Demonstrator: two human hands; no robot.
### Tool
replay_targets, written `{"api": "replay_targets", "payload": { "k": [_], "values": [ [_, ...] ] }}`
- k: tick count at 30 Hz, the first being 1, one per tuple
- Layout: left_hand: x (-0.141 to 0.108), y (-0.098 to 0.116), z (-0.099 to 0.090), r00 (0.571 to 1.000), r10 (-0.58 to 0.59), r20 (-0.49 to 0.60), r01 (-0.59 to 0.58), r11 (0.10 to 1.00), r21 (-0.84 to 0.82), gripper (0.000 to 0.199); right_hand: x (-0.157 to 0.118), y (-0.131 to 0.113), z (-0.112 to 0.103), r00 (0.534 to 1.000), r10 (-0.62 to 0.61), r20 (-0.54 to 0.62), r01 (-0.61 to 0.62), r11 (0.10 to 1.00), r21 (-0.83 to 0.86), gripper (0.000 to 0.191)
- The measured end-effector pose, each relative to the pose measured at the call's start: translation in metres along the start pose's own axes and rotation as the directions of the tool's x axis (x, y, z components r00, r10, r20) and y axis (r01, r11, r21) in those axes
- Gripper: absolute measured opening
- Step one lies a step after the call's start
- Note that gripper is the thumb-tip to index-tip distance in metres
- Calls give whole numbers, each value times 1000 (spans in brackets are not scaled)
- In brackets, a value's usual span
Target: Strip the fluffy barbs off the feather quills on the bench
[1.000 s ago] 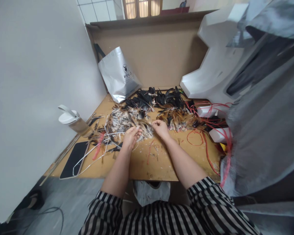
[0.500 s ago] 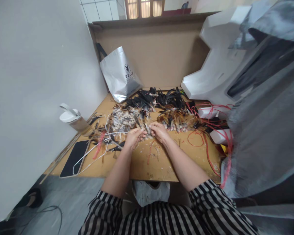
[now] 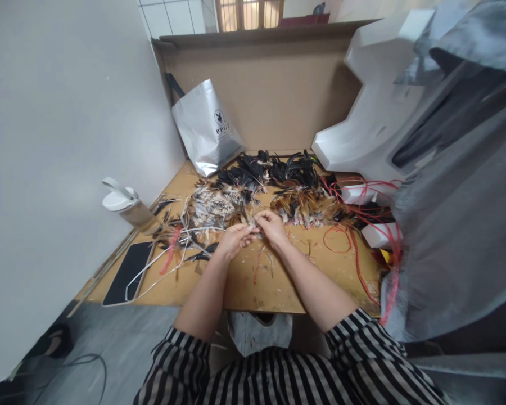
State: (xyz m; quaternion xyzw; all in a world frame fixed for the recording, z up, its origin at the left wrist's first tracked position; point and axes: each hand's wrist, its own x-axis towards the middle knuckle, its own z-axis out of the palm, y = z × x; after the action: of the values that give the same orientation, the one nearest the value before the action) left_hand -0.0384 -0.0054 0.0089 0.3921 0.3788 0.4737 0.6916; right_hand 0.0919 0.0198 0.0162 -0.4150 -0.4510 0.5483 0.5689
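Note:
My left hand (image 3: 237, 238) and my right hand (image 3: 270, 226) meet over the middle of the wooden table (image 3: 270, 287), with fingertips pinched close together. Between them are small feathers, mostly hidden by the fingers. Just beyond my left hand spreads a heap of pale and grey feathers (image 3: 213, 207). A row of brown feathers (image 3: 306, 207) lies past my right hand. Black feathers (image 3: 244, 170) form bunches farther back. Left of my left hand are white strips (image 3: 160, 264) and a pink-red tie (image 3: 171, 250) among loose feathers.
A phone (image 3: 127, 274) lies at the left front edge, near a lidded cup (image 3: 126, 205). The silver bag (image 3: 204, 132) leans at the back left against a cardboard panel (image 3: 278, 90). Red strings (image 3: 358, 264) and white blocks (image 3: 382, 234) sit at the right, beside grey cloth (image 3: 459, 225).
My hands have come closer together, their fingertips now nearly touching. My left hand has shifted slightly to the right; the surrounding heaps look the same.

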Motion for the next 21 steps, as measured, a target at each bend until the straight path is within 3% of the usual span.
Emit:
{"api": "replay_targets", "payload": {
  "k": [5,11,15,21],
  "values": [
    [0,4,-2,999,30,19,-27,991,-134,15,-1,-1,-2,988,106,108,-117,988,102,26],
    [-2,8,-4,998,44,50,-28,959,-281,11,-4,-3,-4,912,169,372,-252,950,187,30],
    [0,7,-5,998,44,46,-30,963,-266,13,-4,-2,-3,943,130,307,-187,968,164,25],
    [2,6,-5,993,57,-107,-65,995,-75,20,-2,-4,-6,987,15,161,-18,1000,14,25]
  ]
}}
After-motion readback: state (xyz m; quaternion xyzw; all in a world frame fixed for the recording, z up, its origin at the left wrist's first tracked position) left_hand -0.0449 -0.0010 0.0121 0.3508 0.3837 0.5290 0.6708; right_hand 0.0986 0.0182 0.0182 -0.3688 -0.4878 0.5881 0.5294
